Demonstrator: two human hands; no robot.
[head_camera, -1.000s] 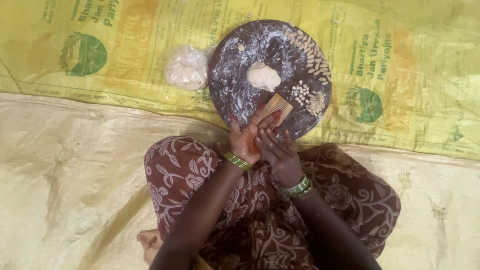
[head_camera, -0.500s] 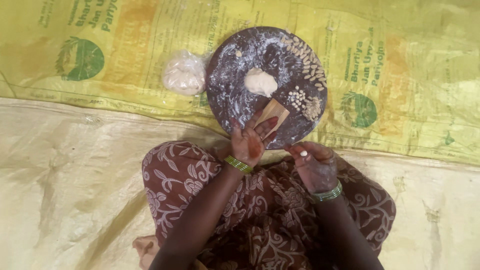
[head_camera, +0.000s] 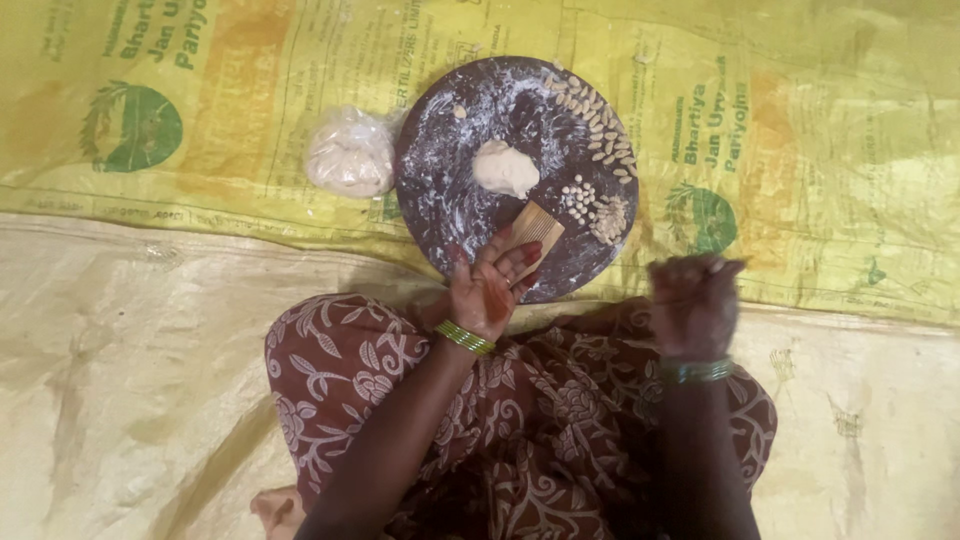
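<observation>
Left hand (head_camera: 487, 288) held a small ridged wooden comb (head_camera: 533, 229) on the floured round board (head_camera: 450, 160) at frame centre; right hand (head_camera: 694, 300) hung blurred, loosely curled, holding nothing visible

A yellow printed sack (head_camera: 800, 120) lies spread over a pale plastic sheet (head_camera: 130, 400) on the floor. A clear bag of whitish dough (head_camera: 348, 155) sits on the sack, upper left.
</observation>
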